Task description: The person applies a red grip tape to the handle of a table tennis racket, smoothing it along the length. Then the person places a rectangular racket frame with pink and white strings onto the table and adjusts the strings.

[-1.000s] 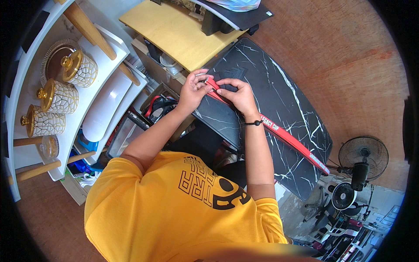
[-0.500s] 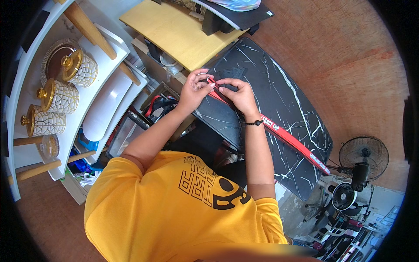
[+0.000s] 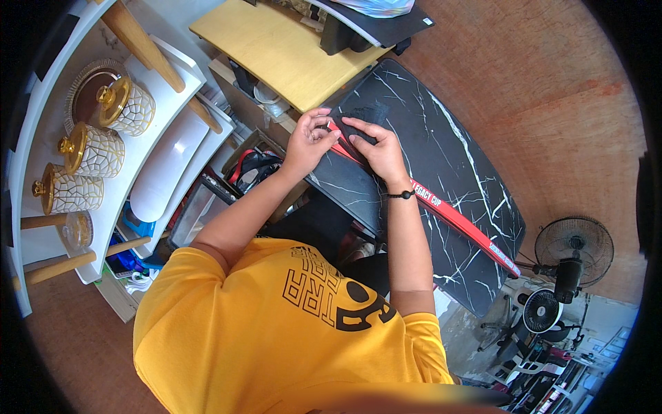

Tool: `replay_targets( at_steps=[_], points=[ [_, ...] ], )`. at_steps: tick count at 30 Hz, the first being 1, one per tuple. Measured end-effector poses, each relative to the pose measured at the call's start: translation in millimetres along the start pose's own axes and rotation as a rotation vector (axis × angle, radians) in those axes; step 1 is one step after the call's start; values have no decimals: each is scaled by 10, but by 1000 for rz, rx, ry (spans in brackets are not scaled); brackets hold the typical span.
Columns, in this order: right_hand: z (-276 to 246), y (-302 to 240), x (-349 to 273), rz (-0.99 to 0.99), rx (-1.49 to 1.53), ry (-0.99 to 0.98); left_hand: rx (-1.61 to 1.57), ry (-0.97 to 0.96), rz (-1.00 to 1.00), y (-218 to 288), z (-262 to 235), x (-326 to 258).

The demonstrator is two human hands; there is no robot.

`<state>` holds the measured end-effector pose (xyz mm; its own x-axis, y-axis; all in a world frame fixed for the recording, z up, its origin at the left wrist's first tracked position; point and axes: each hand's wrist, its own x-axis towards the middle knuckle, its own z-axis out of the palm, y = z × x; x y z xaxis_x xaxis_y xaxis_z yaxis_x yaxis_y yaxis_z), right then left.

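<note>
At upper centre, the left hand (image 3: 308, 141) pinches a flat red strap (image 3: 452, 216); beside it, the right hand (image 3: 379, 152) has thumb and forefinger parted, contact unclear. The strap slants lower right across the white-veined black surface (image 3: 441, 138), broad toward its curved edge.

I get bright light, with glare on the white panel (image 3: 170, 165). Edges bend toward black corners; the blurred bottom strip (image 3: 386, 399) I can't quite make out.
</note>
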<state>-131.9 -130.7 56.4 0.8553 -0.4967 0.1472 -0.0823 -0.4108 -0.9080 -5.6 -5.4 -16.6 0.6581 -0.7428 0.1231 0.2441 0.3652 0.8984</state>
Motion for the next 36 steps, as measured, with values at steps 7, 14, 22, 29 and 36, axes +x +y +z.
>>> replay_targets(
  at_steps=[7,14,22,29,36],
  points=[
    [22,59,6,8,-17,1,-12,-15,-12,29,-5,-6],
    [20,-2,-3,25,-38,44,-27,-20,-10,36,-4,-4],
    [8,-48,-6,63,-51,13,-36,-16,-25,33,-4,-6],
    [2,-35,-1,52,-44,14,-38,-34,-27,29,-19,5],
    [6,-13,6,29,-49,19,-30,-29,-33,24,-21,5]
  ],
)
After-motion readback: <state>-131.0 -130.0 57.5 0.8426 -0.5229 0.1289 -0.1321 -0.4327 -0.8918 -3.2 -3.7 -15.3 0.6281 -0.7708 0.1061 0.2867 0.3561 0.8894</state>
